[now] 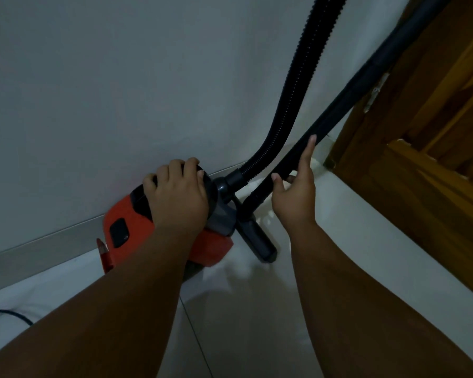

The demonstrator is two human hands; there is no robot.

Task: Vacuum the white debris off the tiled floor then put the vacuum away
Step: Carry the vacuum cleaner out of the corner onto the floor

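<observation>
A red and black canister vacuum (pixel 126 227) stands on the white tiled floor (pixel 243 309) against the wall. My left hand (pixel 178 197) grips the black handle on top of it. The ribbed black hose (pixel 298 85) rises from its front socket and leaves the top of the frame. A rigid black wand (pixel 366 77) leans up toward the wooden door, and its floor head (pixel 257 241) rests on the tiles beside the canister. My right hand (pixel 295 192) lies against the lower wand, fingers extended and thumb hooked around it. I see no white debris on the floor.
A grey-white wall (pixel 120 91) with a pale skirting board (pixel 38 249) runs behind the vacuum. A brown wooden door (pixel 434 148) fills the right side. A dark power cord (pixel 8 316) loops on the floor at the lower left.
</observation>
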